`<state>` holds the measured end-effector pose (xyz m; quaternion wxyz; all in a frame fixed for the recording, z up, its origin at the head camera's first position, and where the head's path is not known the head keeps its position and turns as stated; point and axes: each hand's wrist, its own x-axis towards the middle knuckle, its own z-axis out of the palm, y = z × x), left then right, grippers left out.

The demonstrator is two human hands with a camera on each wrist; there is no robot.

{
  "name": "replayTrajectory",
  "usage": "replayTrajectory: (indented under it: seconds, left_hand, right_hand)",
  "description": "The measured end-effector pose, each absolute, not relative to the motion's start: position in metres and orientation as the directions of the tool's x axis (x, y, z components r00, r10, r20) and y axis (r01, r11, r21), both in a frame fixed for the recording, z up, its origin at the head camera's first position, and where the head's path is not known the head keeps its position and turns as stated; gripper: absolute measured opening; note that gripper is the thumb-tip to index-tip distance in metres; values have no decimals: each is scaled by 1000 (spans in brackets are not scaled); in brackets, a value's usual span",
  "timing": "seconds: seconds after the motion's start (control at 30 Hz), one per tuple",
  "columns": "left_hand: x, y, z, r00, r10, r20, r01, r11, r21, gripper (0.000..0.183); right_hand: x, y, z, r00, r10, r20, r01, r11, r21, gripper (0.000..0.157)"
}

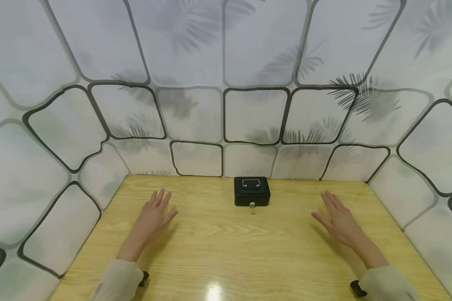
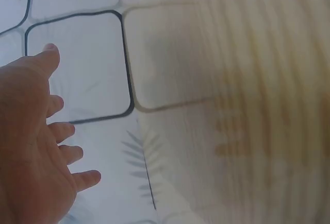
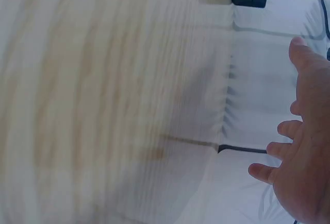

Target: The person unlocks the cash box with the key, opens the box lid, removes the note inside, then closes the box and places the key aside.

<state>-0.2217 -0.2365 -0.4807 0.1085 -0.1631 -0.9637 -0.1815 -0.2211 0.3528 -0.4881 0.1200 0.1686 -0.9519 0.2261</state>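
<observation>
Holds the left hand [image 1: 152, 221] open above the left part of a wood-grain tabletop [image 1: 226, 246], with straight fingers pointing toward the far edge and the thumb spread toward the middle. Holds the right hand [image 1: 339, 223] open in much the same way above the right part, with fingers together and the thumb angled inward. Grips nothing with either. Shows in the left wrist view four separate fingertips below a raised thumb, and in the right wrist view a similar row of fingertips. Has a closed black cash box [image 1: 245, 200] standing near the far edge, between the two hands but farther forward, well apart from both. Bears a folded-down silver wire handle [image 1: 251, 180] on the lid and small metal keys [image 1: 252, 211] at the lock on the near face. Shows part of the same box at the top of the right wrist view. Includes pale sleeves, left [image 1: 118, 280] and right [image 1: 389, 284], with a black wrist strap at the left cuff [image 1: 145, 279] and another at the right [image 1: 358, 288]. Is enclosed behind and at both sides by a pale backdrop [image 1: 197, 159], printed with rounded dark outlines and grey fern-like leaves.
</observation>
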Motion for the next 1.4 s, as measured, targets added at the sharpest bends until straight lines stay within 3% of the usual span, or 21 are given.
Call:
replayTrajectory:
  seconds: [0.77, 1.4]
  left_hand:
    - [-260, -149, -484, -907, 310, 284, 414, 780, 469, 66]
    - [-283, -94, -496, -932, 282, 226, 361, 717, 596, 56]
  right_hand:
    - [-261, 282, -492, -928, -293, 229, -371, 772, -515, 74]
    - [-284, 235, -500, -927, -297, 229, -375, 722, -581, 71]
